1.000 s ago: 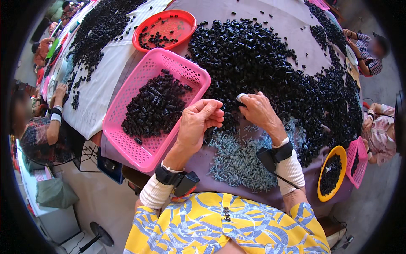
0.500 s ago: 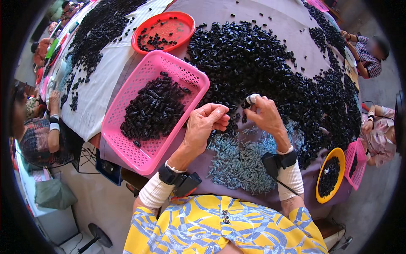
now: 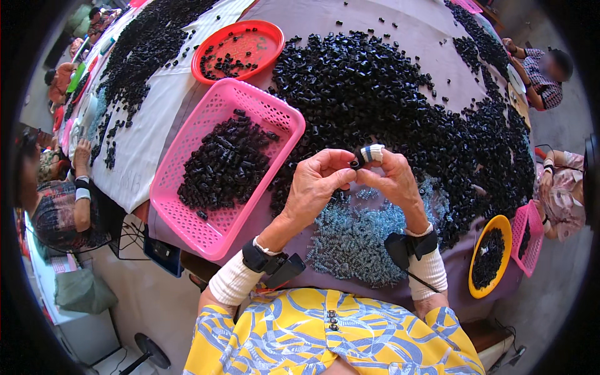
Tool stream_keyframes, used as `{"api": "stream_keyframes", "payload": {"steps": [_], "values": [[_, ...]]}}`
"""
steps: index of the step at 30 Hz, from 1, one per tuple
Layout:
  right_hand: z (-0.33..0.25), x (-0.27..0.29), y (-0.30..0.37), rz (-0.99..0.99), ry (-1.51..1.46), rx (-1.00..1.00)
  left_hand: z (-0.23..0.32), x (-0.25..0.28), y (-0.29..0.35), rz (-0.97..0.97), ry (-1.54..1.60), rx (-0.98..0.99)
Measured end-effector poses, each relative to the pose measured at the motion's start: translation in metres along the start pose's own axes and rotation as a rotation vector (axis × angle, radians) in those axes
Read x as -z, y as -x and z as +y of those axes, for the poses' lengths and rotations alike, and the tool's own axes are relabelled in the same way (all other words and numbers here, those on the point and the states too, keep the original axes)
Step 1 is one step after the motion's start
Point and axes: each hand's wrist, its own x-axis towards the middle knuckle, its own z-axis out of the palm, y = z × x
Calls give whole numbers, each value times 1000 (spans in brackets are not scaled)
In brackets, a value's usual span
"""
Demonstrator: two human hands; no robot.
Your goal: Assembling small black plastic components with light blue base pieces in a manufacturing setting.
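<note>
My left hand (image 3: 314,187) and my right hand (image 3: 395,181) meet above the near edge of a large heap of small black plastic parts (image 3: 356,87). Between their fingertips sits one small black plastic part (image 3: 354,165), pinched from both sides. A striped cloth wrap covers a finger of my right hand. Below the hands lies a pile of small pale-blue metal springs (image 3: 353,244). To the left of my left hand stands a pink perforated basket (image 3: 164,181), partly filled with black plastic pieces (image 3: 225,162). Whether a spring is in my fingers is too small to tell.
A red round tray (image 3: 270,53) with scattered black parts lies beyond the basket. At the right edge are a yellow bowl (image 3: 505,250) and a smaller pink basket (image 3: 531,256). Other people sit at both sides of the cloth-covered table (image 3: 181,119), with more black parts along it.
My hands, apart before, have come together, fingertips meeting at the small black plastic part. My left hand has moved right. The view has shifted slightly.
</note>
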Motion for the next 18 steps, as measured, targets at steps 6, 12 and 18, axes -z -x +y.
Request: {"api": "stream_keyframes", "payload": {"steps": [6,12,18], "values": [[-3,-2,-3,6,130,83,1,1,0,38,-73,-21],[-6,18,-9,123,183,74,3,7,-2,125,97,-3],[38,28,-4,63,561,28,-3,13,-2,117,223,84]]}}
